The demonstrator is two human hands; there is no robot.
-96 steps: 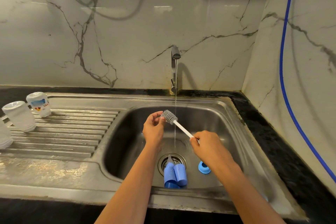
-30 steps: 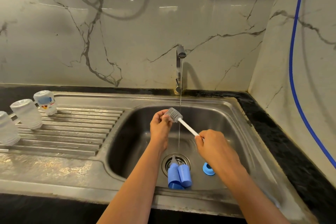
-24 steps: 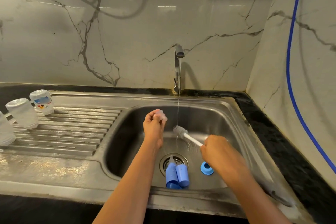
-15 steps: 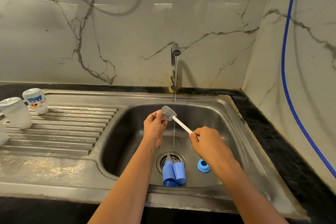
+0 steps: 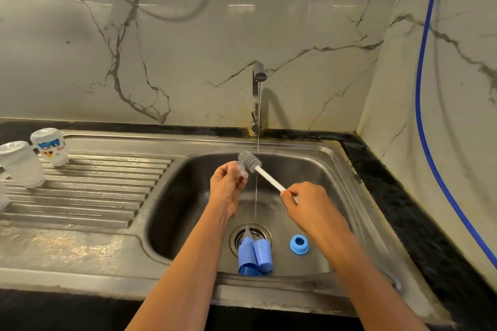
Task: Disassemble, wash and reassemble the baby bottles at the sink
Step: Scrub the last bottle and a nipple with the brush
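Observation:
Over the steel sink (image 5: 347,174), my left hand (image 5: 227,188) pinches a clear silicone teat (image 5: 241,170). My right hand (image 5: 309,203) grips the white handle of a bottle brush (image 5: 250,161), whose grey bristle head touches the teat beside the thin water stream. On the sink floor near the drain lie two blue caps (image 5: 255,254) and a blue collar ring (image 5: 299,244). Three upturned clear bottles stand on the drainboard at the left, one printed (image 5: 51,146), one plain (image 5: 21,164).
The tap (image 5: 257,97) runs a thin stream into the basin. The ribbed drainboard (image 5: 94,188) stretches left of the basin. A black counter edge (image 5: 398,196) and marble wall with a blue hose (image 5: 422,88) close the right side.
The brush dipped down under the stream away from the teat, then came back up. Its head again touches the teat in my left hand.

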